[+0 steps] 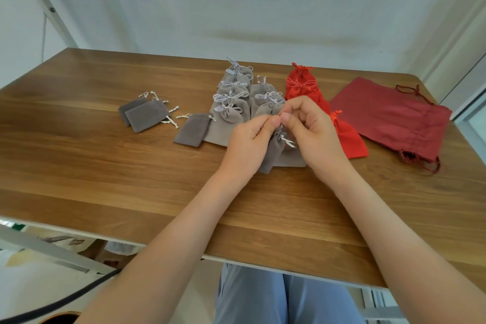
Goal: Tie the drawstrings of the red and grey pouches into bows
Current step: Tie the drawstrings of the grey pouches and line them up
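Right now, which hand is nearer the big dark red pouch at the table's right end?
Right. The right hand works the small grey pouch's drawstring, with bright red pouches between it and the dark red pouch; the left hand sits farther left.

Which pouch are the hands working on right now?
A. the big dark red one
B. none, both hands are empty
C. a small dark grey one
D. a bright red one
C: both hands pinch the white cord of a small grey pouch, raised over the table.
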The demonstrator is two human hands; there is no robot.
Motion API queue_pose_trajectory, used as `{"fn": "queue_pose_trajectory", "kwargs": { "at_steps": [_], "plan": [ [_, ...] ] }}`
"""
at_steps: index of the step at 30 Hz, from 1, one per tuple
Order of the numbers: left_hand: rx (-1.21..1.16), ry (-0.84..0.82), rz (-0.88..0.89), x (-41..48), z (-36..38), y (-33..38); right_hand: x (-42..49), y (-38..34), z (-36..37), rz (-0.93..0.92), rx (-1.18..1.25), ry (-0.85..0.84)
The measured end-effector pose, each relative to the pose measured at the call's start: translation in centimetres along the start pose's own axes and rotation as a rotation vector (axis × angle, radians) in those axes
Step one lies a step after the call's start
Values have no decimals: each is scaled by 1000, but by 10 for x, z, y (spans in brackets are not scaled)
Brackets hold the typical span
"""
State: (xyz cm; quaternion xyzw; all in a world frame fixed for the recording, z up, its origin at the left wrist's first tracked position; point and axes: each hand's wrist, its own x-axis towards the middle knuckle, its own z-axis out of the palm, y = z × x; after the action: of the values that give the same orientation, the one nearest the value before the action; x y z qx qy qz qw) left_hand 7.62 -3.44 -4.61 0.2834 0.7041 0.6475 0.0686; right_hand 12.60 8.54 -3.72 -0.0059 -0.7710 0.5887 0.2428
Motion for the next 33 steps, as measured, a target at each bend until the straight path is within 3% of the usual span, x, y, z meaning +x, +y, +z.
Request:
{"fn": "queue_pose_trajectory", "kwargs": {
  "at_steps": [6, 9, 14, 18, 22, 29, 33],
  "plan": [
    [24, -258, 15, 1, -7, 1, -2, -1, -9, -9, 21, -39],
    [46, -288, -4, 2, -7, -1, -3, -2, -10, 1, -39, -60],
    [170, -81, 35, 1, -1, -3, -2, -4, -4, 29, -65, 3],
    [78, 133, 16, 1, -3, -1, -2, 2, -3, 60, -429, -28],
    [71, 132, 32, 2, -4, 0, 0, 1, -3, 114, -500, -41],
    [-324, 60, -62, 2, -3, 3, 3, -2, -11, 81, -579, -63],
    [-238, 89, -43, 2, -3, 2, 4, -1, -17, -22, -577, -62]
  ]
}}
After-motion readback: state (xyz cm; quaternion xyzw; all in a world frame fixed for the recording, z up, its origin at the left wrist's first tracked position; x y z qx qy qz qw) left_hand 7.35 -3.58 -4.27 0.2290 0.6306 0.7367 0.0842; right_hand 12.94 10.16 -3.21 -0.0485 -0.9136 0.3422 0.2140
